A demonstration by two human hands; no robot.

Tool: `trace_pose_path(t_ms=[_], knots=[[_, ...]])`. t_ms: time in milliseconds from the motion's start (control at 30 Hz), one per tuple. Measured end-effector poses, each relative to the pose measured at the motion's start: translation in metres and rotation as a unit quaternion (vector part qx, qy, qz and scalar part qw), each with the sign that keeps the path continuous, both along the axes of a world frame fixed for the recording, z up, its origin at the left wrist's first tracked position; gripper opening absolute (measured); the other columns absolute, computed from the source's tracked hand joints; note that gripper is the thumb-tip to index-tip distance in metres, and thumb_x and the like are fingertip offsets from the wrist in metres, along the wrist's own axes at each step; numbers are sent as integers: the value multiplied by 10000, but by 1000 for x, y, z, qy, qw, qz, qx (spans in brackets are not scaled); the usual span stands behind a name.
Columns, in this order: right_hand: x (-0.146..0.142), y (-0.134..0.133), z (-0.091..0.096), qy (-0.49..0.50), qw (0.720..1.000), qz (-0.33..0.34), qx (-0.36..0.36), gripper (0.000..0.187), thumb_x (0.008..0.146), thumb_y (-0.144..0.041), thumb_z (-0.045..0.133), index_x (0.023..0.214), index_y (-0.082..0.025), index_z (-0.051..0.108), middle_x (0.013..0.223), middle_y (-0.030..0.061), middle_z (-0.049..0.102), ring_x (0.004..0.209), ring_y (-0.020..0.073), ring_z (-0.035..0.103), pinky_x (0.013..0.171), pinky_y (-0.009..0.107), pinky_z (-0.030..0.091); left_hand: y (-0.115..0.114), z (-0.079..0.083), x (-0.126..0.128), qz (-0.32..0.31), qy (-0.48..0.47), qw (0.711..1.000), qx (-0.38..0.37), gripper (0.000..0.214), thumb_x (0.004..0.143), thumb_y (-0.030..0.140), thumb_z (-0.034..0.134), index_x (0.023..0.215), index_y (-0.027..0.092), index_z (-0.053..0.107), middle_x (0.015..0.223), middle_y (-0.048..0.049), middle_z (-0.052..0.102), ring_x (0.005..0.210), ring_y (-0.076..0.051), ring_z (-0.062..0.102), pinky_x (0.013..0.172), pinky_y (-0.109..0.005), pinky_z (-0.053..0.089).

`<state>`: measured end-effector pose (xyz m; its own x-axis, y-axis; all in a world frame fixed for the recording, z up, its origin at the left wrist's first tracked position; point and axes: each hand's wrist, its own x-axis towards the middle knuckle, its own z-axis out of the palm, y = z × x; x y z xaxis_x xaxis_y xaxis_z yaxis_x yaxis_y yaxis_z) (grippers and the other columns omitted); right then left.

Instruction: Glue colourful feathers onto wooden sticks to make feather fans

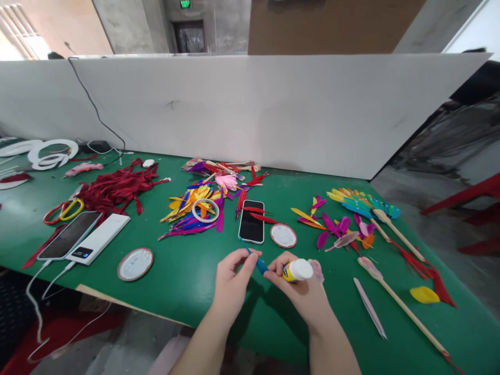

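Note:
Between my hands is a small blue feather (261, 265). My left hand (234, 273) pinches its thin quill between thumb and forefinger. My right hand (299, 289) is closed round a yellow glue bottle (299, 270) with a white cap, and its thumb and forefinger also meet the feather's wide end. Just beyond my hands are a phone (251, 222) with red feathers across it and a round white disc (283, 236). To the right lie pink tweezers (369, 308) and a wooden stick (406, 307) with a pale coated head.
Loose coloured feathers (324, 229) and a feathered fan (359, 202) lie at right. A feather pile with a white tape ring (205, 210) is at centre. Red ribbon (121, 185), scissors (64, 211), a power bank (99, 239) and cables occupy the left. A white partition (219, 109) borders the back.

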<state>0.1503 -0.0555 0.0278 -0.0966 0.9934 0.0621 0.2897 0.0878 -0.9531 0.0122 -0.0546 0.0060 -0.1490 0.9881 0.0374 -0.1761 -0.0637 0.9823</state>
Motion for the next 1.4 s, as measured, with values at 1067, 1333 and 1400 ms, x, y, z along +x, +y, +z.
trace_pose_path(t_ms=[1067, 1333, 1400], knots=[[8, -8, -7, 17, 988, 143, -54, 227, 760, -305, 609, 673, -179, 440, 648, -48, 445, 592, 82, 397, 564, 219, 340, -4, -9, 8, 71, -6, 997, 3, 227, 683, 368, 669, 754, 158, 713, 835, -65, 724, 731, -150, 652, 645, -214, 523], [21, -13, 5, -120, 989, 64, -51, 166, 789, -357, 533, 738, -206, 487, 697, -15, 565, 686, 135, 521, 638, 245, 415, 0, -13, 1, 150, -22, 988, -6, 288, 696, 409, 672, 830, 157, 709, 813, -53, 717, 622, -103, 603, 572, -186, 491], [31, -12, 4, -228, 972, -20, -43, 180, 789, -390, 514, 736, -218, 505, 700, -4, 588, 686, 160, 542, 634, 265, 412, 1, -14, 0, 143, -22, 989, -8, 295, 696, 414, 671, 829, 152, 708, 814, -58, 715, 621, -109, 608, 571, -193, 493]])
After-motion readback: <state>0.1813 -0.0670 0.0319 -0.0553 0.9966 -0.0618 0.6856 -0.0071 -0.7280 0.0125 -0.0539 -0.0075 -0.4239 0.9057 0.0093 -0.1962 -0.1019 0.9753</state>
